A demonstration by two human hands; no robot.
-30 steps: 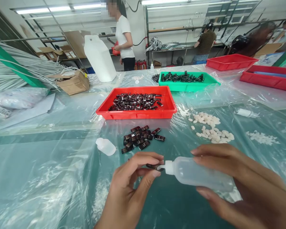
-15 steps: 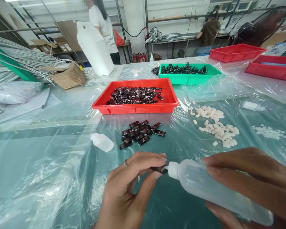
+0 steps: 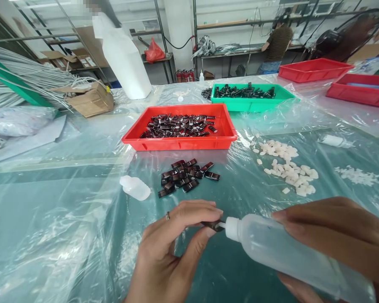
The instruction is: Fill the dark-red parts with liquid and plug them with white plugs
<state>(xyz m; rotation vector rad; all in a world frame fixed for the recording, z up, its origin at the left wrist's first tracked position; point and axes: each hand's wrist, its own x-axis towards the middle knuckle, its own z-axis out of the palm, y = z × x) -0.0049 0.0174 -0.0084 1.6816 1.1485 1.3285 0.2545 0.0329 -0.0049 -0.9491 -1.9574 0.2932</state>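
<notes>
Between thumb and fingers, my left hand (image 3: pixel 173 248) pinches a small dark glossy piece (image 3: pixel 215 226). My right hand (image 3: pixel 337 235) is wrapped round a translucent squeeze bottle (image 3: pixel 281 244), tilted with its white nozzle cap to the left. The thin nozzle tip is at the open end of the dark piece; whether it touches or enters I cannot tell. Beyond my hands lies a loose pile of similar dark pieces (image 3: pixel 183 174). Several pale oval pieces (image 3: pixel 292 170) are scattered on the right. A small white bottle (image 3: pixel 135 187) lies on its side at left.
A red tray (image 3: pixel 180 144) of dark pieces stands behind the pile, a green tray (image 3: pixel 249 105) of black pieces farther back. Two red trays (image 3: pixel 316 70) sit at far right. A large white jug (image 3: pixel 126 63) stands at back left. Plastic sheeting covers the table.
The squeeze bottle and my right hand have shifted slightly right and down, showing more of the nozzle tip. Behind the jug, a person has moved left.
</notes>
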